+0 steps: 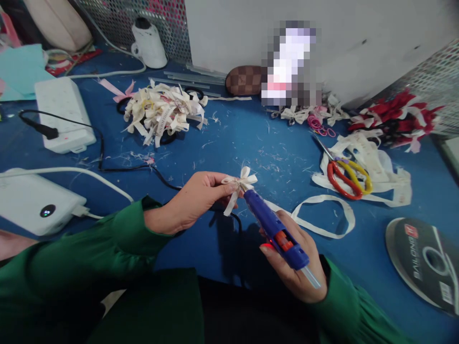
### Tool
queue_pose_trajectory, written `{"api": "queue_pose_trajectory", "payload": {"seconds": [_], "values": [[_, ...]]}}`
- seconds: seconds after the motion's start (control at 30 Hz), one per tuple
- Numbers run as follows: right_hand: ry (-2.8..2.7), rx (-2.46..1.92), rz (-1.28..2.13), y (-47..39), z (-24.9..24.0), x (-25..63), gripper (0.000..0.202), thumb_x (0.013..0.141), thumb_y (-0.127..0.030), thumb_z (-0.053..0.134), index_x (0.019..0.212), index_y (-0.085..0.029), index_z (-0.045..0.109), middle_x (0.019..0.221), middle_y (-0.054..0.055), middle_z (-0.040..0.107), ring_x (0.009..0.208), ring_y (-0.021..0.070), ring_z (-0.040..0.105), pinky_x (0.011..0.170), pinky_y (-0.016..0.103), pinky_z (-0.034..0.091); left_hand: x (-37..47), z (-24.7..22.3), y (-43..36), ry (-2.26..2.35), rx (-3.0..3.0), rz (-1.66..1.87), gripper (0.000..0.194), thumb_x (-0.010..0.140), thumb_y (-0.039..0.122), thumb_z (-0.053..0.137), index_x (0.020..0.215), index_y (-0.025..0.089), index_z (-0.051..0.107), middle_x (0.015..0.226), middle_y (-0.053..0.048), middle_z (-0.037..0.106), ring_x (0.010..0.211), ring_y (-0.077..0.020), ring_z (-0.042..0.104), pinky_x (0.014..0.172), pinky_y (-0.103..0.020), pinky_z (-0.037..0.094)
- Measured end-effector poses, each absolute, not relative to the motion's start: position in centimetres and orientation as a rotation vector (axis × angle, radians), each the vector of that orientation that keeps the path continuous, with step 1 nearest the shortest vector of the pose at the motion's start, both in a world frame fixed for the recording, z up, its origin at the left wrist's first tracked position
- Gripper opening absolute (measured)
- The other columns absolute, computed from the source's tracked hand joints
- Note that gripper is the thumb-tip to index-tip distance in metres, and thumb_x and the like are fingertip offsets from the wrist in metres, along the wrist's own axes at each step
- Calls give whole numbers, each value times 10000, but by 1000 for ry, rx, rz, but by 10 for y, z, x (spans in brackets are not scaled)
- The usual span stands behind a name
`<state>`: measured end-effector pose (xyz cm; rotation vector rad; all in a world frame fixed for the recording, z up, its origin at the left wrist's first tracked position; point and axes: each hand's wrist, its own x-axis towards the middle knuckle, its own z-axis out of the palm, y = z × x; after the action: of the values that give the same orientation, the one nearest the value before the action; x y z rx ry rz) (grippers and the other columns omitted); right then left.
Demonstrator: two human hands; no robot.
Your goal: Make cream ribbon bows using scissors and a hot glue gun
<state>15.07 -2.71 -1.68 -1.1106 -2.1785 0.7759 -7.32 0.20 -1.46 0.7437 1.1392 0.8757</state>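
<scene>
Between the thumb and fingers of my left hand (195, 200) is a small cream ribbon bow (246, 177), its loops and one tail showing. My right hand (299, 260) is wrapped round a blue hot glue gun (270, 222), with a clear glue stick (311, 277) poking from its back end. The nozzle meets the bow near its middle; whether glue is coming out is too small to see. A loose strip of cream ribbon (347, 210) curls on the table beyond my right hand.
Red-and-yellow-handled scissors (346, 179) lie on cream ribbon at the right, near a ribbon spool (418, 267). A pile of cream bows (163, 112) sits at the back left. White power strip (64, 114), power bank (36, 203) and black cord (102, 148) occupy the left. Red bows (398, 117) lie back right.
</scene>
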Motion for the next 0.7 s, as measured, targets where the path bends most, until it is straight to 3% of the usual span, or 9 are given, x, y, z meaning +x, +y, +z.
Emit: {"api": "queue_pose_trajectory", "payload": {"seconds": [0.7], "values": [[-2199,-1162,737,-28,-14,151,311,939,-512,534,833,-219,525,732,35,646,544,170,638,484,283,507,-73,-15,2,1140,721,870,171,812,288,740,834,119,762,753,-77,729,643,-144,640,636,-261,515]]}}
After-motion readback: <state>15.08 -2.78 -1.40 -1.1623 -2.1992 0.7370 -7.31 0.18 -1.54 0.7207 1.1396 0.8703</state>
